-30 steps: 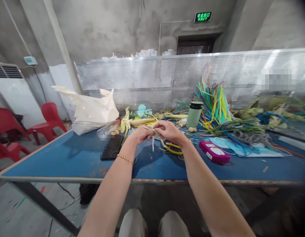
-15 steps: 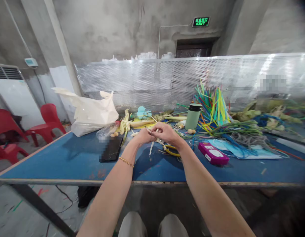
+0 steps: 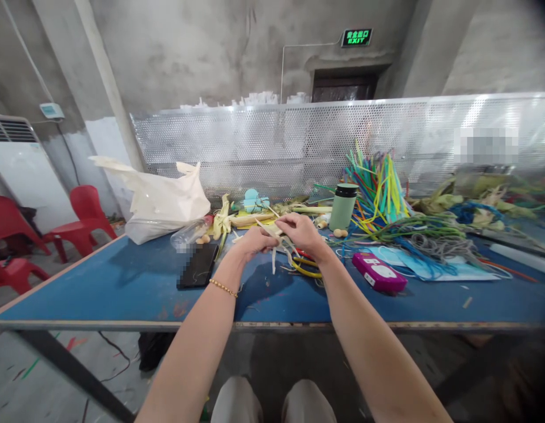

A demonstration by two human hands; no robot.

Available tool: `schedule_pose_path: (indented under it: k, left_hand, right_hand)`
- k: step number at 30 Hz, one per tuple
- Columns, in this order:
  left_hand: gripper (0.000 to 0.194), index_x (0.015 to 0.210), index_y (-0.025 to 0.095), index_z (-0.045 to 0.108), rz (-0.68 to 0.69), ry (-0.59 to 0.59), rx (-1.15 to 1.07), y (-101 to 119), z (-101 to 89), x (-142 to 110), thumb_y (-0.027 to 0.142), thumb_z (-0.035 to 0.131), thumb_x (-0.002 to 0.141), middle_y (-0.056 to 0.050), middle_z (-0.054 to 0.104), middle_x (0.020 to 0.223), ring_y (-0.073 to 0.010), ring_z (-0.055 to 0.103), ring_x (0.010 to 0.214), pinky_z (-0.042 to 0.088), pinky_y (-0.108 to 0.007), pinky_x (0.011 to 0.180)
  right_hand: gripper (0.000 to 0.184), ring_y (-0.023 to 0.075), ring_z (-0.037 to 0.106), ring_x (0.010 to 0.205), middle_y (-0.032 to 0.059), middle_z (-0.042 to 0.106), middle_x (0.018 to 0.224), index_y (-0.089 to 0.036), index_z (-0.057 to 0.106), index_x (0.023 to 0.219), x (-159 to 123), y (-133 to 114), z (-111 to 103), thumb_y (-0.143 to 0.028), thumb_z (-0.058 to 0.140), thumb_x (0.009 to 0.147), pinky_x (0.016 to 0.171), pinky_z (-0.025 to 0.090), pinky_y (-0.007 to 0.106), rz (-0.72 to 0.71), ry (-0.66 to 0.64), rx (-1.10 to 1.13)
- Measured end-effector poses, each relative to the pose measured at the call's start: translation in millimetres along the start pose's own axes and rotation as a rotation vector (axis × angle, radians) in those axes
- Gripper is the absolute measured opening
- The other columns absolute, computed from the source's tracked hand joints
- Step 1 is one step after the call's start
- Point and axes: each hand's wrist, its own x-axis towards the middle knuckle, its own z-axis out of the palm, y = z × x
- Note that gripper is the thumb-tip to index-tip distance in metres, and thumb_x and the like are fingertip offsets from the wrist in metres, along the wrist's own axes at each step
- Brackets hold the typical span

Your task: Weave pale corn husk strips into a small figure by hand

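Above the middle of the blue table, my left hand [image 3: 253,243] pinches pale husk strips [image 3: 274,261] whose loose ends hang below the fingers. Close on its right, my right hand [image 3: 301,235] has thumb and forefinger closed on a thin end of the same pale strips. Where the strips cross between the fingers is too small to make out. Just under my right hand lies a yellow cord coil [image 3: 305,269]. Corn husks [image 3: 246,220] are spread beyond both hands.
A black tablet-like slab [image 3: 197,267] and a white bag [image 3: 166,197] lie left. To the right stand a green thermos [image 3: 343,208], a purple box [image 3: 379,272], blue masks [image 3: 424,265], tangled cords [image 3: 440,247] and a bundle of coloured strips [image 3: 380,185]. A perforated metal screen [image 3: 254,147] borders the back.
My hands have moved slightly apart, and the right fingers have lifted away from the left ones. A pale strip end now points up between them. The view has shifted a little.
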Motion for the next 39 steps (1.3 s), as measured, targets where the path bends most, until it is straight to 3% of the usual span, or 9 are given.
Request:
schedule_pose_path:
  k: [4, 9, 17, 21, 25, 34, 39]
  left_hand:
    - [0.013, 0.053, 0.015, 0.056, -0.009, 0.049, -0.166, 0.9, -4.3, 4.5, 0.01, 0.067, 0.059, 0.003, 0.049, 0.048, -0.0058, 0.039, 0.044, 0.024, -0.025, 0.047]
    - [0.014, 0.054, 0.015, 0.057, -0.026, 0.043, -0.229, 2.6, -6.8, 4.9, 0.009, 0.067, 0.06, 0.004, 0.046, 0.046, -0.0052, 0.037, 0.044, 0.023, -0.025, 0.047]
    - [0.013, 0.057, 0.014, 0.06, -0.036, 0.002, -0.213, 2.8, -5.7, 3.1, 0.011, 0.072, 0.06, 0.004, 0.049, 0.049, -0.0061, 0.039, 0.048, 0.025, -0.025, 0.051]
    - [0.01, 0.063, 0.013, 0.064, -0.021, -0.04, -0.211, 3.3, -5.3, 2.3, 0.01, 0.073, 0.06, 0.003, 0.053, 0.055, -0.0056, 0.04, 0.049, 0.025, -0.025, 0.052]
    - [0.011, 0.066, 0.012, 0.065, -0.011, -0.059, -0.219, 3.3, -5.0, 2.6, 0.011, 0.074, 0.06, 0.004, 0.053, 0.056, -0.0048, 0.038, 0.049, 0.024, -0.026, 0.053]
    - [0.011, 0.062, 0.013, 0.062, 0.013, -0.081, -0.233, 6.8, -5.7, -1.5, 0.013, 0.073, 0.059, 0.004, 0.05, 0.054, -0.0048, 0.038, 0.049, 0.024, -0.026, 0.053]
    - [0.014, 0.063, 0.012, 0.062, -0.001, -0.172, -0.206, 8.7, -6.4, -5.7, 0.012, 0.076, 0.059, 0.004, 0.052, 0.055, -0.0044, 0.039, 0.049, 0.024, -0.025, 0.052]
  right_hand:
    - [0.028, 0.0157, 0.059, 0.069, 0.0057, 0.072, 0.08, -0.014, 0.076, 0.093, -3.3, -3.3, -7.1, -0.038, 0.066, 0.084, 0.065, 0.044, 0.028, 0.03, -0.093, 0.122]
    - [0.028, 0.0144, 0.056, 0.064, 0.0035, 0.07, 0.073, -0.013, 0.078, 0.096, -5.6, -5.4, -8.8, -0.03, 0.065, 0.078, 0.061, 0.042, 0.026, 0.036, -0.182, 0.092]
    - [0.021, 0.0155, 0.057, 0.063, 0.003, 0.067, 0.063, -0.016, 0.071, 0.071, -3.3, -3.2, -8.0, -0.033, 0.061, 0.079, 0.062, 0.042, 0.027, 0.066, -0.114, 0.044]
    - [0.015, 0.0147, 0.056, 0.06, 0.0027, 0.067, 0.061, -0.016, 0.067, 0.066, -3.4, -5.2, -6.0, -0.029, 0.064, 0.073, 0.059, 0.041, 0.026, 0.152, -0.056, 0.032]
    - [0.007, 0.0137, 0.057, 0.055, 0.0007, 0.065, 0.057, -0.016, 0.066, 0.07, -4.4, -9.4, -3.5, -0.022, 0.066, 0.066, 0.056, 0.043, 0.025, 0.269, -0.002, 0.189]
    - [0.027, 0.0087, 0.048, 0.048, -0.0039, 0.058, 0.054, -0.014, 0.066, 0.09, -5.1, -16.9, 0.3, -0.02, 0.073, 0.065, 0.047, 0.038, 0.021, 0.411, 0.046, 0.536]
    - [0.021, 0.0071, 0.042, 0.043, -0.0054, 0.054, 0.052, -0.015, 0.064, 0.083, -0.5, -12.9, 1.1, -0.019, 0.074, 0.065, 0.04, 0.031, 0.02, 0.456, 0.134, 0.56]
